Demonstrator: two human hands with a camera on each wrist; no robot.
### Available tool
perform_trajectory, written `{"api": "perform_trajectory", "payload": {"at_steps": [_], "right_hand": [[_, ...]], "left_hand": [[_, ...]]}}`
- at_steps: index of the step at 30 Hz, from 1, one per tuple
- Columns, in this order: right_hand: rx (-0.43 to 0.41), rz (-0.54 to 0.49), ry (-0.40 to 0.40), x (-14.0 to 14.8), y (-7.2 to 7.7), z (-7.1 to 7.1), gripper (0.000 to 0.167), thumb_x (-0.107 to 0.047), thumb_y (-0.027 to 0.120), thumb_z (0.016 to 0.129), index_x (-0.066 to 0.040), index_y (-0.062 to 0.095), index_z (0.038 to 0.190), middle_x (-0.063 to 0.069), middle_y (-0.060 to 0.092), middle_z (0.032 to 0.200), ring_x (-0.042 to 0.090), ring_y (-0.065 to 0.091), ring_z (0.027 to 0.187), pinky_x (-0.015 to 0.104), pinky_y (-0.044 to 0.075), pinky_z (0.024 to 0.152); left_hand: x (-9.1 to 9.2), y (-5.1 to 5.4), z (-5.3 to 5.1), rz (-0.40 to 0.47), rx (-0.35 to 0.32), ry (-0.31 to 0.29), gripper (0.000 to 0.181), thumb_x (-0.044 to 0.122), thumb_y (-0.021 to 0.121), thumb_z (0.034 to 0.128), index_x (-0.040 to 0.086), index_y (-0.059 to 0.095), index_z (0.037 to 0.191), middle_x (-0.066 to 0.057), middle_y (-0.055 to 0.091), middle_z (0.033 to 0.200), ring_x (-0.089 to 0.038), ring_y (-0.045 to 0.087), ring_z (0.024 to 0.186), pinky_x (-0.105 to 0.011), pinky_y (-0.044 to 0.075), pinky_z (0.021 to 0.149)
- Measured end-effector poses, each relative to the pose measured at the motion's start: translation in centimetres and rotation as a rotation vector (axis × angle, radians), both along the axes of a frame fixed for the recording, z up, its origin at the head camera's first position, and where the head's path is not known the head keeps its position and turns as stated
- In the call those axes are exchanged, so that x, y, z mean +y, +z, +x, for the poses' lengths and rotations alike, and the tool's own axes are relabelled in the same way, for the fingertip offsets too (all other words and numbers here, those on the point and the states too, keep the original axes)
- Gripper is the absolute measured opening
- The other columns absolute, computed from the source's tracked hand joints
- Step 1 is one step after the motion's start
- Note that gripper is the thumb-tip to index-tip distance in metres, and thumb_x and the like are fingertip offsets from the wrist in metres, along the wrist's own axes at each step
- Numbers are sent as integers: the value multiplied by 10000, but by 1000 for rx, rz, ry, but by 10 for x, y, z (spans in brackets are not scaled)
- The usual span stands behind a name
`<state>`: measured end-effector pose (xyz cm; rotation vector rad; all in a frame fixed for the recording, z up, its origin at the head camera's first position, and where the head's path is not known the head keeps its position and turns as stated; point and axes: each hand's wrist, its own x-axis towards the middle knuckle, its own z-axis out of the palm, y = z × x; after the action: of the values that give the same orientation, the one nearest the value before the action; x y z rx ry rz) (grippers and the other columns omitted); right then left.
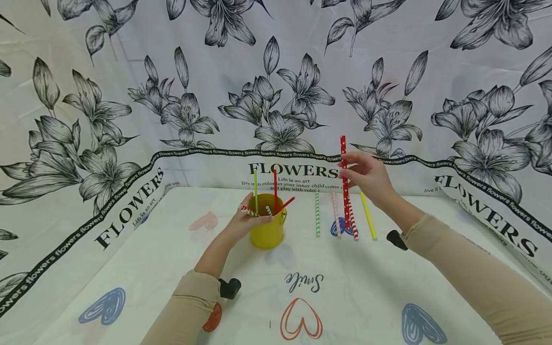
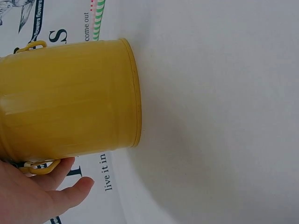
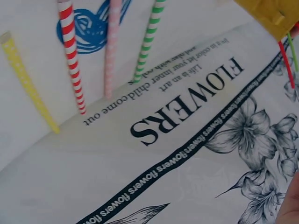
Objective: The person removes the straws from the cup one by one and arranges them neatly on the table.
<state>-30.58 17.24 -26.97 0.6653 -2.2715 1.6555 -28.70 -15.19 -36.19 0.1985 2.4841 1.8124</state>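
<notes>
White surface (image 1: pixel 362 297) below, right grip (image 1: pixel 367 174) holds a starred straw (image 1: pixel 345 191) (slackness could drop it), left grip (image 1: pixel 245 223) a bucket (image 1: pixel 267 234).

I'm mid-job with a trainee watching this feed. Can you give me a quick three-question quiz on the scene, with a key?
1. What is the right hand pinching?

2. True or false: the left hand grips the yellow, round, metal-looking bucket, and a plain green, slim straw sticks up from it.

3. How many straws lie on the white printed tablecloth?
A) two
B) four
C) six

Key:
1. A slim, red, paper-looking straw with white stars.
2. True.
3. B: the green-and-white striped straw, the pale pink straw, the red-and-white striped straw and the yellow straw.
</notes>
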Motion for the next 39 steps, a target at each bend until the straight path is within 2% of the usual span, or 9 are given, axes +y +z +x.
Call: {"api": "perform_trajectory", "payload": {"at_steps": [4,7,11,14,17,22,26,32,39], "right_hand": [[-35,87,43,16,-7,-1,559,-15,670,902,-28,452,1416,157,528,1255,71,619,932,240,565,741],[-48,77,71,27,-13,0,597,45,650,895,-14,420,1442,128,502,1268,46,634,924,236,563,756],[-27,81,63,42,-19,1,487,27,638,912,44,489,1376,-36,617,1129,39,666,855,220,561,747],[5,138,16,51,-23,2,381,-36,633,935,59,563,1296,-116,684,964,38,660,822,185,547,732],[13,200,-20,59,-26,3,367,-57,629,943,43,575,1292,-47,695,964,31,644,834,158,531,724],[-45,236,2,69,-30,2,537,-44,643,931,-12,447,1430,161,533,1310,42,629,918,161,530,768],[-91,284,23,78,-33,-3,626,-31,659,916,-38,384,1478,202,404,1461,49,609,951,171,532,777],[-174,400,-13,95,-43,-16,674,-79,674,914,-55,342,1500,237,410,1433,13,594,961,173,518,797],[-250,473,-41,111,-59,-30,697,-197,683,923,-49,330,1505,226,494,1330,267,546,1095,347,502,881]], "left_hand": [[0,0,0,3,8,-3,978,226,749,845,91,87,1551,-168,266,1543,-361,205,1422,-589,173,1134],[1,0,-1,2,9,-4,976,221,748,846,89,86,1551,-168,270,1539,-360,211,1420,-585,176,1135],[1,0,-1,0,8,0,969,217,747,846,97,93,1550,-167,270,1539,-362,218,1417,-586,181,1133],[1,1,-2,-2,11,1,964,216,748,843,102,101,1549,-167,271,1539,-364,223,1414,-587,181,1133],[1,0,-2,-2,13,-2,962,221,752,841,105,109,1548,-165,274,1539,-362,226,1413,-588,182,1132],[1,0,-2,-1,1,4,978,239,757,836,116,103,1553,-159,253,1553,-362,206,1423,-593,175,1132],[1,0,-1,-9,-18,16,999,262,761,832,131,87,1559,-154,221,1570,-363,183,1433,-594,172,1131],[1,-1,-2,-2,-24,22,1001,251,761,830,124,85,1558,-157,213,1571,-362,181,1434,-589,172,1133],[1,0,-1,10,-26,23,984,225,753,835,115,92,1556,-154,224,1567,-362,186,1429,-593,181,1130]]}}
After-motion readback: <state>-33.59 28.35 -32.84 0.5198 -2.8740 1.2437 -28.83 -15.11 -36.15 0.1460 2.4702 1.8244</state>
